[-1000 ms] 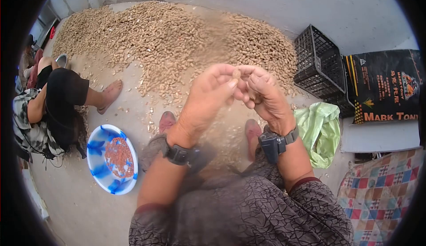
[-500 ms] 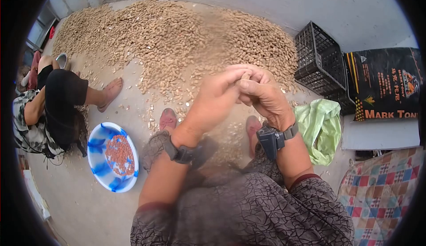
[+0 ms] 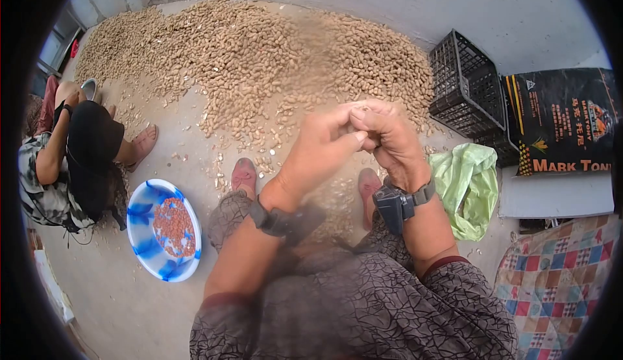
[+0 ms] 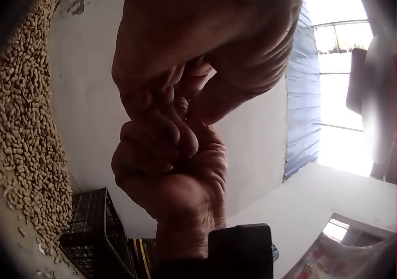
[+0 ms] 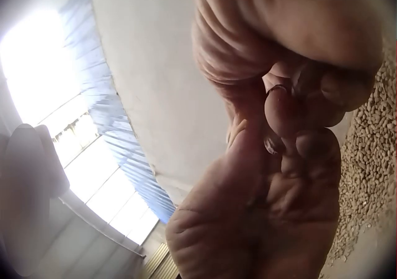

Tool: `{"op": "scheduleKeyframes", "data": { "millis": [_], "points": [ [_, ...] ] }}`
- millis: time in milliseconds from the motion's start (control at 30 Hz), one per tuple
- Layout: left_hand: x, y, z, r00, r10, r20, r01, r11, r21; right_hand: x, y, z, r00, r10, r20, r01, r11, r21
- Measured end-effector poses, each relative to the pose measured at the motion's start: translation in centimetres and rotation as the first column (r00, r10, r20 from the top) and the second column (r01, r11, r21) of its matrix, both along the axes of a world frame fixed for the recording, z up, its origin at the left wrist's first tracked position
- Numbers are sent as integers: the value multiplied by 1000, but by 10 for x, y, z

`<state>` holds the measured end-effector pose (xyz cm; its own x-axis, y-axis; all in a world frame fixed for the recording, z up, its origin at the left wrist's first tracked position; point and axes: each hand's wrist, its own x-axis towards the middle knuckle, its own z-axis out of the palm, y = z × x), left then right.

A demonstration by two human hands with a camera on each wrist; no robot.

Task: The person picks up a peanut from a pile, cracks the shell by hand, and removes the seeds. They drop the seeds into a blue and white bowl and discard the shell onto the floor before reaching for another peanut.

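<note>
My left hand (image 3: 317, 159) and right hand (image 3: 394, 140) meet fingertip to fingertip in front of me, above the floor. Between them they pinch a peanut (image 4: 183, 107), mostly covered by curled fingers and thumbs. A small pale bit of it (image 5: 271, 145) shows by the left fingers in the right wrist view. From above, the thumbs lie close together and hide most of what is held. Beyond the hands spreads a large heap of unshelled peanuts (image 3: 253, 55). To the left stands a blue-and-white basin (image 3: 139, 230) holding reddish shelled kernels (image 3: 174, 223).
A black plastic crate (image 3: 464, 94) and a black printed sack (image 3: 561, 123) stand right, near the wall. A green plastic bag (image 3: 464, 191) lies close by my right forearm. Another person (image 3: 91, 139) sits at the left. Bits of shell (image 3: 266, 162) litter the floor.
The peanut, seen between the fingertips a second ago, is now mostly covered by them in the head view. My left hand has shifted slightly right and down. The seated person's foot has drawn back left.
</note>
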<state>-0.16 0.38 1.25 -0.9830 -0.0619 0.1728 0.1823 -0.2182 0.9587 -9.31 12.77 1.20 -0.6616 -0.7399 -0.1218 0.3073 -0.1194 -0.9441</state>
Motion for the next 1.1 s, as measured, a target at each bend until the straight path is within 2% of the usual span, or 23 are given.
{"op": "scheduleKeyframes", "data": {
  "millis": [133,200,333,433,500,600,767,833,867,933,967,1033,1100],
  "points": [
    [-1,-2,4,998,-25,51,25,1000,-12,3,1,-1,999,16,48,-14,999,-52],
    [-2,-3,6,995,-56,77,50,996,80,4,2,4,998,33,52,-30,998,-57],
    [-2,-3,6,996,-53,75,50,997,52,8,4,10,999,38,16,-37,999,-22],
    [5,1,16,998,-64,-15,66,993,101,6,7,5,999,29,-44,-30,1000,-7],
    [7,1,18,999,-35,-11,36,998,56,9,6,7,1000,10,-21,-11,1000,-11],
    [5,7,7,1000,7,12,-9,995,103,12,4,7,1000,-12,20,12,1000,7],
    [-1,-1,-6,998,46,47,-50,995,86,13,-1,3,999,-41,11,40,999,18],
    [-4,-2,-12,996,53,70,-58,996,72,16,-6,9,986,-53,-158,70,992,107],
    [-5,-2,-16,990,82,112,-96,987,130,17,-7,9,985,-51,-162,69,992,105],
    [-6,-3,-19,982,112,154,-139,973,182,18,-9,8,941,-1,-340,66,981,181],
    [-7,-3,-17,976,154,155,-182,965,187,20,-9,8,940,1,-342,64,982,178],
    [-8,-3,-14,968,197,155,-225,956,191,22,-7,8,954,-102,-281,127,989,73],
    [-6,-2,-8,924,344,167,-371,912,172,18,0,10,954,-81,-290,119,986,116]
  ]
}}
